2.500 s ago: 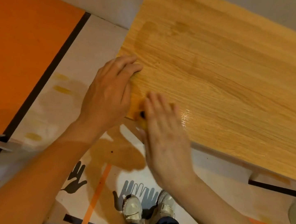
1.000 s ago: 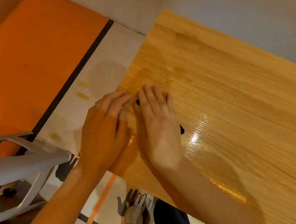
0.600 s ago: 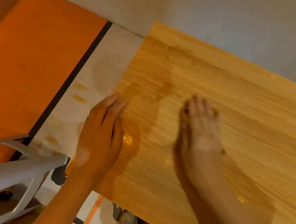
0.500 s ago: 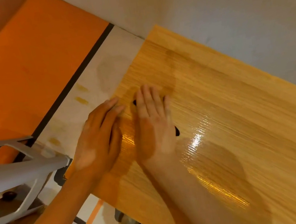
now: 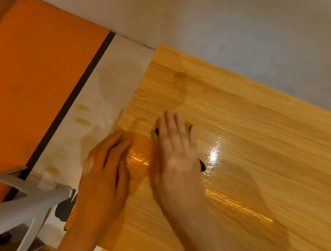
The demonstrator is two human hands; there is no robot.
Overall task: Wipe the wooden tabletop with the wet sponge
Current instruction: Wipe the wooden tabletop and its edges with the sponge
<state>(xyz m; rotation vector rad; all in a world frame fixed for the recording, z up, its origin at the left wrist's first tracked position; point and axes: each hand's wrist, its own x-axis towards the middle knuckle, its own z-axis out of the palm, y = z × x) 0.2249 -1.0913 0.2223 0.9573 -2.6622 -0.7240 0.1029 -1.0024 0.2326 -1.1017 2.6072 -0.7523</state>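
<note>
Right hand (image 5: 177, 153) flat, fingers spread, pressing the sponge (image 5: 188, 127) onto the wooden tabletop (image 5: 269, 153) near its left end — only yellow and dark edges visible past the fingers. Left hand (image 5: 105, 171) flat, fingers together, braced at the tabletop's left edge, holding nothing. Placed much as half a second earlier. Two hands, one sponge. Straight-grained wood, glossy wet streaks beside the right hand — slightly blurred.
</note>
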